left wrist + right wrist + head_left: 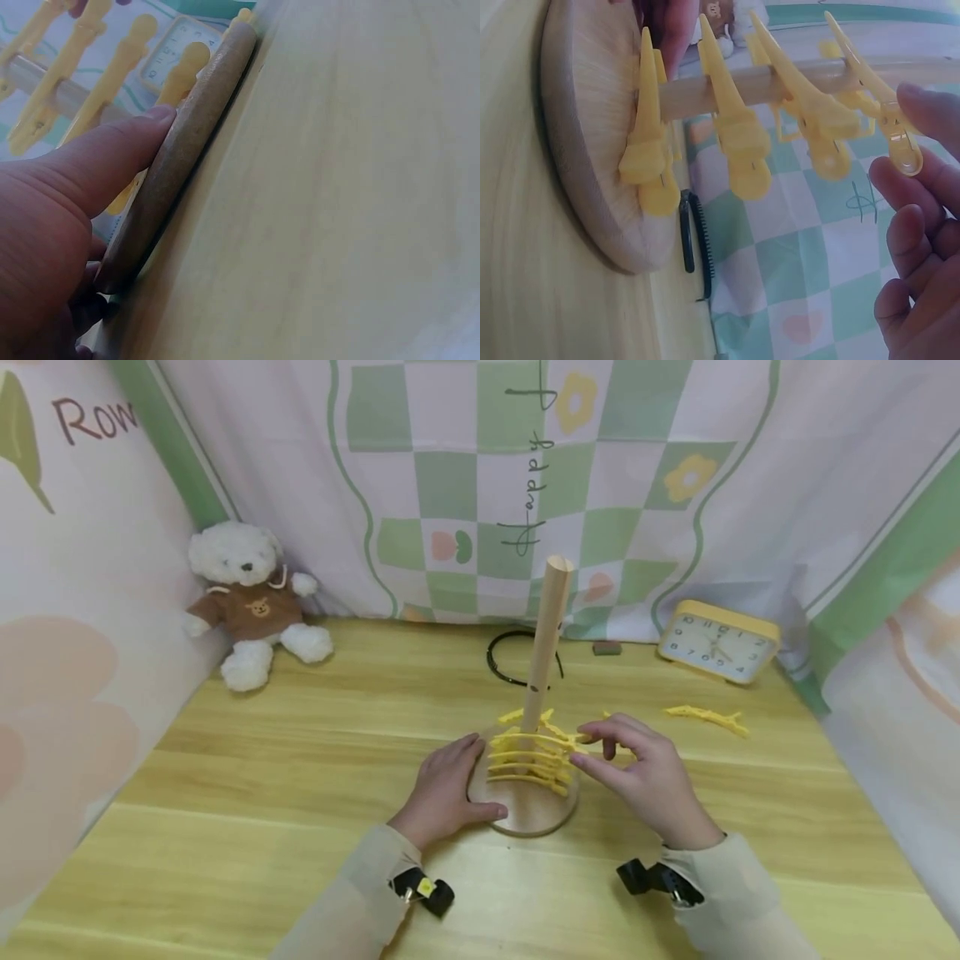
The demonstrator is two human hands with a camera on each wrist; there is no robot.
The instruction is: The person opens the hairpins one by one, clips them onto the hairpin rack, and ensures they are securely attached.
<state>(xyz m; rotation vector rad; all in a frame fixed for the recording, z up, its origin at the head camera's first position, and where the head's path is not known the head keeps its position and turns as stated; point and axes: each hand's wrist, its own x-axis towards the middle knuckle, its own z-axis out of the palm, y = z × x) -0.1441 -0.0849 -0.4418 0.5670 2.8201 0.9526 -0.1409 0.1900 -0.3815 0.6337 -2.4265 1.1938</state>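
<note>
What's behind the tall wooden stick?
Behind the wooden stick, the head view shows a black curved band and, farther back, the checked curtain. The stick covers a bit of both, so those parts can't be seen.

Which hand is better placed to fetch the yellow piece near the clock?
Right hand, likely, after releasing the pinched piece: it's nearer the loose piece; the left hand holds the wooden base.

— What kind of place is around you?
— It looks to be a home corner: you have before you a wood-patterned worktop (pixel 262 827), with a plush bear (pixel 258 610) in brown clothing and a yellow clock (pixel 716 645) upon it, and flowered curtains (pixel 442 485) hang around three sides.
</note>
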